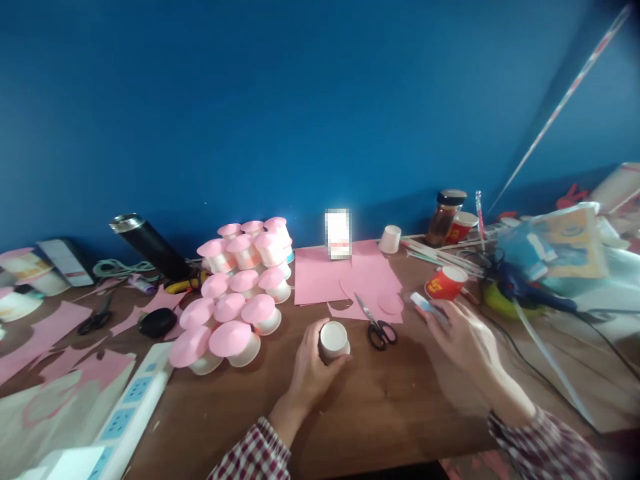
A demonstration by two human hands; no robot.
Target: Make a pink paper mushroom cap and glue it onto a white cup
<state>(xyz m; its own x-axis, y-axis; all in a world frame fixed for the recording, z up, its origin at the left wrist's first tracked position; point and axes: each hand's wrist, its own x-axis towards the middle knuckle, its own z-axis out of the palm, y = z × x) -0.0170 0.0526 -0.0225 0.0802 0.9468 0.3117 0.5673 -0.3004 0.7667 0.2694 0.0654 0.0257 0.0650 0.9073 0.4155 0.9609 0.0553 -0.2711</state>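
My left hand (313,365) is wrapped round a white paper cup (334,339) near the front of the table. Its round open top faces up. My right hand (465,337) is raised further right, with its fingers closed on a small white and light-blue stick (423,302), which looks like a glue stick. Just behind that hand stands a red paper cup (447,283). Scissors with black handles (378,327) lie between my hands, blades on pink paper (325,277). A loose pink paper circle (391,303) rests there too.
On the left stand several white cups topped with pink paper cones (230,339). Beyond them are a power strip (131,407), a black flask (150,247) and more scissors (97,319). A glass jar (445,217), a blue glue gun (530,287) and cables fill the right.
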